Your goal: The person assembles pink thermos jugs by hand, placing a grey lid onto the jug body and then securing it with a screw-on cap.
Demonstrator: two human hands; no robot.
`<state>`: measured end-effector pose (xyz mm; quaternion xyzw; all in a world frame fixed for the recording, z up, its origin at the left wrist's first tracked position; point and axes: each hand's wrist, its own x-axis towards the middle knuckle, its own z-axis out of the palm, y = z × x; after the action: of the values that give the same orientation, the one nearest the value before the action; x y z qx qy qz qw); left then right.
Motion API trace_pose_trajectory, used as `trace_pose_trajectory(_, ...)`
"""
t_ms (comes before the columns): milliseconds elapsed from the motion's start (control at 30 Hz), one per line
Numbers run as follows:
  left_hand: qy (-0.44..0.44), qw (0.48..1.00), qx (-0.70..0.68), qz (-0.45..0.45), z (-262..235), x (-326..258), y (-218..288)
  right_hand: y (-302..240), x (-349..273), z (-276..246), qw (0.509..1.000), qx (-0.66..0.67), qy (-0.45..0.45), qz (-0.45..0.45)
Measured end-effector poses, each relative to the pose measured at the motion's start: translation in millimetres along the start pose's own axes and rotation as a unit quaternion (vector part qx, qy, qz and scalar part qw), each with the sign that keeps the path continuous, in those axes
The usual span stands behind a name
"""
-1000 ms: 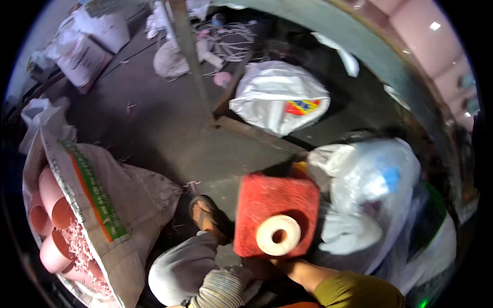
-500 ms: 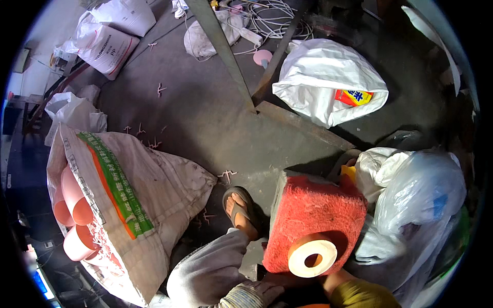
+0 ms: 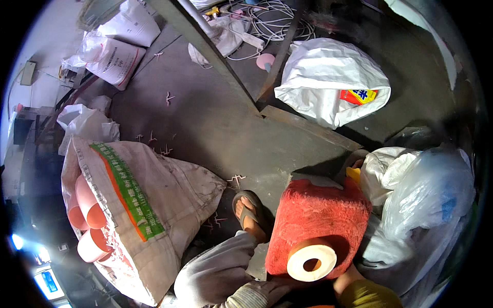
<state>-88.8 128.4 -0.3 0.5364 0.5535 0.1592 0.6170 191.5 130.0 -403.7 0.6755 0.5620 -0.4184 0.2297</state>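
A roll (image 3: 326,259) that looks like tape, with a cream end face and brown side, rests on the near part of a red plush-covered block (image 3: 321,218). My left hand (image 3: 275,288) is low in the picture at the block's near left edge, dim and partly cut off, below a striped cuff. My right hand (image 3: 349,277) comes out of an olive-yellow sleeve by the block's near right corner, close to the roll. The fingers of both hands are hidden, so whether either holds anything does not show.
At left lies a large woven sack (image 3: 169,205) holding pink cups (image 3: 95,244) and pink scraps. Plastic bags (image 3: 426,190) crowd the right side. Farther off are a white sack (image 3: 334,77) with a red-yellow packet, a metal frame (image 3: 221,61) and coiled cable (image 3: 280,20).
The whole view has shifted slightly, so the surroundings sit a little farther right and lower. The roll and both hands stay almost in place.
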Motion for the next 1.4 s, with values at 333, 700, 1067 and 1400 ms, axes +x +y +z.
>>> trace_pose_trajectory(333,0.087,0.985,0.120,0.085,17,-28,-21,15,-97,-26,0.947,-0.181,-0.138,-0.225)
trace_pose_trajectory(700,0.144,0.894,-0.399,0.143,94,-68,-14,-103,-374,-208,0.853,0.251,-0.012,-0.458)
trace_pose_trajectory(1067,0.117,0.955,-0.180,0.204,122,-115,39,-58,-424,-238,0.695,0.031,0.274,-0.664)
trace_pose_trajectory(1400,0.041,0.929,-0.334,0.155,133,-120,44,-57,-426,-262,0.598,-0.045,0.233,-0.765)
